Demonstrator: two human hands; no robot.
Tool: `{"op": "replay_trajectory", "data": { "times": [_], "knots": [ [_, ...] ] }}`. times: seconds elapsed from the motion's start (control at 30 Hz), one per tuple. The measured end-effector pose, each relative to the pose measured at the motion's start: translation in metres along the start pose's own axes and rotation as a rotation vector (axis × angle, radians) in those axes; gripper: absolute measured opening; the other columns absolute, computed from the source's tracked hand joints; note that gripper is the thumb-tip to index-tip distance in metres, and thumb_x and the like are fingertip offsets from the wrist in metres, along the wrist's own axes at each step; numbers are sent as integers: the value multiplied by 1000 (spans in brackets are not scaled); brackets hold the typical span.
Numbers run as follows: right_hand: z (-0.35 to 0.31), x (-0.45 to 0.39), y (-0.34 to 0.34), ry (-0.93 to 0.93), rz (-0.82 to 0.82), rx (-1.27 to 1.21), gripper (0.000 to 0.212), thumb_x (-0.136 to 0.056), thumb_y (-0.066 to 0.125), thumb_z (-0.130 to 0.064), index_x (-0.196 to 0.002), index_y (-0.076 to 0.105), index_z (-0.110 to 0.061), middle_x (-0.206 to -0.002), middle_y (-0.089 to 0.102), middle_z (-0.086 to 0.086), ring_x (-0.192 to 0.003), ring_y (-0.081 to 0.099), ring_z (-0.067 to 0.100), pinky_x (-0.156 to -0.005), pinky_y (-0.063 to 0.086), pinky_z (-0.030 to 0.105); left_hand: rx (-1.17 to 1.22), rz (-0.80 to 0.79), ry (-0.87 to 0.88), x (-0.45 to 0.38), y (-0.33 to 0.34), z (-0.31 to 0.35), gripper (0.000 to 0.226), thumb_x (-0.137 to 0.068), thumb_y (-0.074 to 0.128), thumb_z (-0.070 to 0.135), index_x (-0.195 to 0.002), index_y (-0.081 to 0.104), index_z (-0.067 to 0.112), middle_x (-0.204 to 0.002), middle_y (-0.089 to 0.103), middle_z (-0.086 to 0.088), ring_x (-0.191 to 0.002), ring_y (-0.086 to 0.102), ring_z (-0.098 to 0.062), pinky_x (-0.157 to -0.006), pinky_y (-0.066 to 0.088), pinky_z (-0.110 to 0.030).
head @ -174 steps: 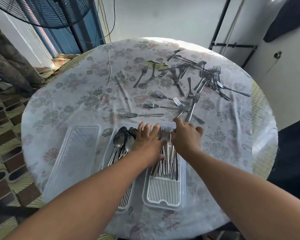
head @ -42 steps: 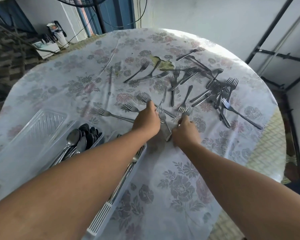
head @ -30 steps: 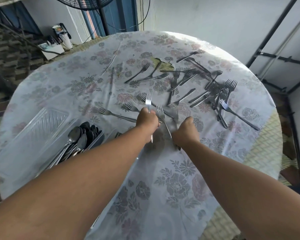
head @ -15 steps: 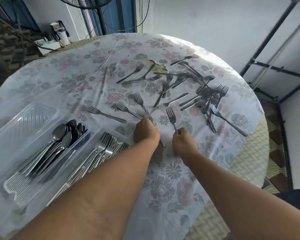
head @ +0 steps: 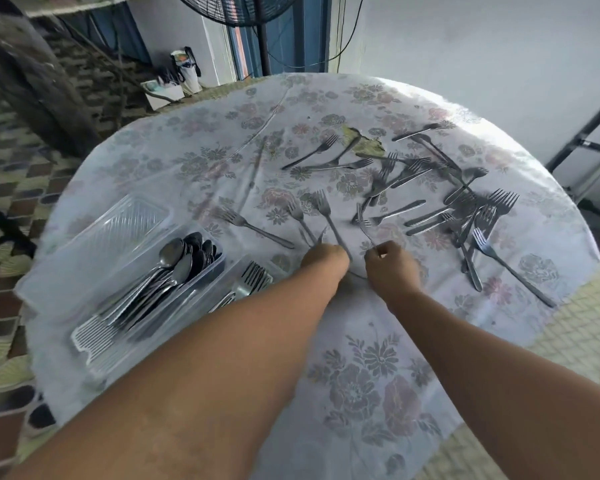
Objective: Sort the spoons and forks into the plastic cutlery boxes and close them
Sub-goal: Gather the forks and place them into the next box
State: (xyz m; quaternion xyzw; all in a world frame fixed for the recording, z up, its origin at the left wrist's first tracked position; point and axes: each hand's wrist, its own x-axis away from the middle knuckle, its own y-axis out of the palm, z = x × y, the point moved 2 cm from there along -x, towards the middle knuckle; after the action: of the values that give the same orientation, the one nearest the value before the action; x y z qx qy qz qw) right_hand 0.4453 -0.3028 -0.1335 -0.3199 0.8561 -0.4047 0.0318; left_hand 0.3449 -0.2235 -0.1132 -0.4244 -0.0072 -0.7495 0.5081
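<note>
Round bench [head: 194, 168] under a flowered cloth, largest thing in view. At its left near edge, a clear lid [head: 94, 244], then the spoon box [head: 146, 306] full of spoons [head: 174, 258], then just beside it the fork box [head: 205, 299], partly hidden by the left forearm, with fork tines [head: 253, 275] showing. Across the far right half, loose forks [head: 430, 188] in a tangled scatter, handles mostly slanting from far right toward near left. Left hand [head: 324, 261] curled around two or three fork handles [head: 326, 216], tines fanning up and away. Right hand [head: 390, 268] pinching one fork [head: 364, 223] by its handle end, tines pointing away. Fork box down and to the left of both hands, its long axis slanting from near left to far right, closer to the left hand; probably an easy swing leftward to drop handles-first along that axis. No brand, label or writing readable anywhere.
</note>
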Motion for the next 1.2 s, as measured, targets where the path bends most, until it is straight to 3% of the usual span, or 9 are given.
{"op": "replay_trajectory", "data": {
  "times": [0.1, 0.23, 0.33, 0.53, 0.73, 0.83, 0.97, 1.07, 1.2],
  "knots": [
    [-14, -9, 12, -86, -22, 56, 24, -95, 54, -27, -108, 71, -15, -100, 70, 13, -95, 64, 36, -76, 49, 35, 221, 67, 28, -6, -13, 4, 44, -103, 46, 32, -137, 52, 4, -133, 62, -16, -118, 61, -35, -97, 52, -42],
    [-36, -19, 34, -195, -64, 187, 25, -92, 56, -33, -103, 72, -17, -101, 72, 13, -98, 66, 35, -80, 53, 35, 428, 115, 114, -21, -30, 7, 23, -100, 43, 21, -119, 41, 8, -100, 70, -16, -80, 70, -31, -67, 59, -41],
    [-47, -23, 46, -221, -60, 287, 35, -94, 56, -35, -116, 65, -10, -114, 64, 18, -109, 60, 39, -85, 50, 41, 531, 130, 126, -26, -51, 9, 25, -100, 37, 10, -122, 43, 3, -75, 57, -11, -46, 49, -19, -44, 39, -25],
    [-51, -21, 55, -352, -57, 483, 33, -99, 56, -36, -111, 64, -7, -103, 63, 15, -98, 63, 37, -70, 42, 36, 607, 125, 45, -32, -78, 8, 29, -101, 47, 23, -123, 55, 6, -66, 40, -2, -32, 31, -10, -38, 26, -12],
    [-58, -13, 65, -375, -103, 474, 28, -101, 54, -30, -116, 58, -7, -110, 66, 17, -100, 65, 39, -70, 38, 35, 662, 93, -6, -45, -93, 10, 31, -101, 27, 4, -98, 58, 1, -52, 46, -12, -34, 37, -19, -37, 30, -18],
    [-60, -12, 66, -294, -112, 378, 16, -95, 49, -16, -101, 60, -7, -96, 67, 16, -82, 59, 37, -65, 37, 34, 521, 151, -20, -61, -102, 12, 27, -105, 34, 14, -86, 54, 13, -72, 49, -9, -50, 40, -19, -47, 37, -26],
    [-57, -12, 60, -196, -81, 173, 15, -97, 47, -17, -103, 58, -9, -87, 57, 10, -80, 52, 33, -68, 37, 35, 380, 145, 16, -74, -103, 20, 38, -105, 44, 28, -137, 52, 10, -131, 60, -7, -80, 57, -14, -65, 53, -26],
    [-56, -15, 60, -73, -69, 34, 20, -98, 45, -22, -106, 59, -11, -98, 64, 12, -88, 55, 33, -74, 42, 37, -287, 210, 149, -56, -112, 25, 16, -103, 53, 27, -111, 52, 14, -98, 52, -1, -119, 56, -16, -85, 44, -19],
    [-58, -20, 69, 6, -33, 47, 32, -98, 48, -44, -102, 65, -18, -98, 70, 9, -98, 62, 35, -85, 51, 39, 22, 311, 11, -97, -139, 32, 34, -96, 64, 27, -119, 60, 1, -109, 66, -2, -108, 62, -14, -82, 50, -20]
  ]
}}
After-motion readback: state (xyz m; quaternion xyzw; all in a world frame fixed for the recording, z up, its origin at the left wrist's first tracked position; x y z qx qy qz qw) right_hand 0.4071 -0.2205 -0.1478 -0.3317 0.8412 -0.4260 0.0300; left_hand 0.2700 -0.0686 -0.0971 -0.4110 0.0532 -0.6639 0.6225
